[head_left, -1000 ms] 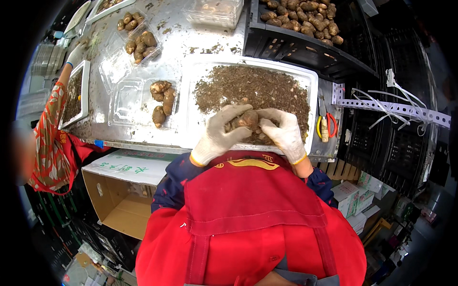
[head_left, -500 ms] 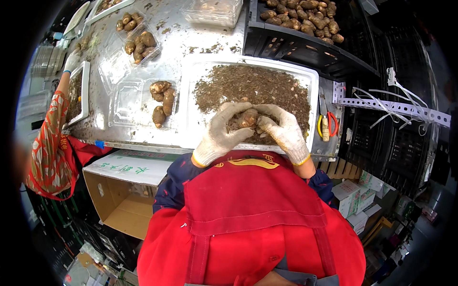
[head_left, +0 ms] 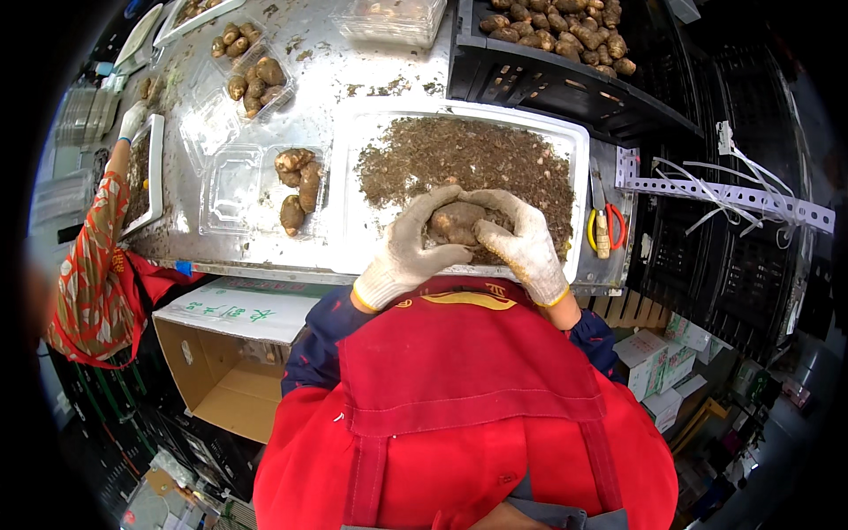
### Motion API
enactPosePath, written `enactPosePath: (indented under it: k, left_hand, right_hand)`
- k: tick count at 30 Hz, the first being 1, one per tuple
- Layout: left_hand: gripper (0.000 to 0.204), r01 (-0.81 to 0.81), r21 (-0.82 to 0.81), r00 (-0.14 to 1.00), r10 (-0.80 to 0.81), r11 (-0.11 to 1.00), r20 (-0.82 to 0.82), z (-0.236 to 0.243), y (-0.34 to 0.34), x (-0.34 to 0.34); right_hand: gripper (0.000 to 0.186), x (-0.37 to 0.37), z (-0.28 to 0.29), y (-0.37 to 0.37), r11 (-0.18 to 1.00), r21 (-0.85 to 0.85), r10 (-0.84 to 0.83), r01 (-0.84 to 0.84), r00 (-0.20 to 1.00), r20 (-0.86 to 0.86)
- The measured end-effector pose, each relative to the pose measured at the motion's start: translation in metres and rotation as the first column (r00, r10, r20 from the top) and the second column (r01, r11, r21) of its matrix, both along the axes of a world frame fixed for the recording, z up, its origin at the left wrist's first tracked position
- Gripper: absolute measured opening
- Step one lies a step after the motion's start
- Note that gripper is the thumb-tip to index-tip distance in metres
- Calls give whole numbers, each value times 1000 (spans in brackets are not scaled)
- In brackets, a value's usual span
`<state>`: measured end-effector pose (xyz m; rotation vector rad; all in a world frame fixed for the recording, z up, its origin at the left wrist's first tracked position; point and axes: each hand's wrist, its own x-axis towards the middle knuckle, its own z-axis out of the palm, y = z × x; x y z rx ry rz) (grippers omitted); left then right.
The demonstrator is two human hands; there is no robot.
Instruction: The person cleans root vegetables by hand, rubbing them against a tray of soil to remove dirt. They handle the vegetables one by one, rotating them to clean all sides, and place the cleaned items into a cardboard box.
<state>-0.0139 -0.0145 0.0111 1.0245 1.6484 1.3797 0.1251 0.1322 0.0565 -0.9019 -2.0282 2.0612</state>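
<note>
A brown taro (head_left: 455, 223) is held between my two gloved hands, above a white tray (head_left: 346, 177) strewn with dark peelings and dirt. My left hand (head_left: 409, 246) curves around its left side, thumb below and fingers over the top. From the right, my right hand (head_left: 527, 243) presses its thumb and fingers against the taro. Both gloves are off-white knit with yellow-edged cuffs, smudged with dirt. Left of the tray, an open clear plastic clamshell box (head_left: 231, 190) holds several taros (head_left: 307, 185) in its right half.
Another clamshell with taros (head_left: 258, 87) lies farther back. Stacked clear boxes (head_left: 389, 22) and a black crate (head_left: 565, 88) of taros stand behind the tray. Scissors (head_left: 616, 228) and a wooden-handled knife (head_left: 602, 234) lie at right. At left, a co-worker's gloved hand (head_left: 132, 119) is beside another tray.
The taro has been turned in my hands and now shows more of its broad side. My hands have shifted only slightly. The co-worker's hand has moved a little.
</note>
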Motion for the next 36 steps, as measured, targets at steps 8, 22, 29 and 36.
enactPosePath:
  k: [8, 22, 29, 36]
  left_hand:
    - [49, -67, -67, 971, 80, 996, 226, 3, -4, -2]
    - [42, -62, -150, 877, 125, 987, 463, 3, -5, 2]
    - [43, -95, -113, 735, 146, 989, 662, 3, -5, -1]
    - [43, -3, -109, 995, -8, 994, -102, 11, -2, 0]
  right_hand:
    - [40, -3, -2, -3, 990, -143, -3, -12, 995, -103]
    - [36, 5, -13, -2, 999, 34, 19, -18, 1000, -18]
    - [35, 15, -21, 9, 974, -222, -37, 38, 999, 7]
    - [35, 6, -6, 2, 984, 154, 74, -92, 990, 121]
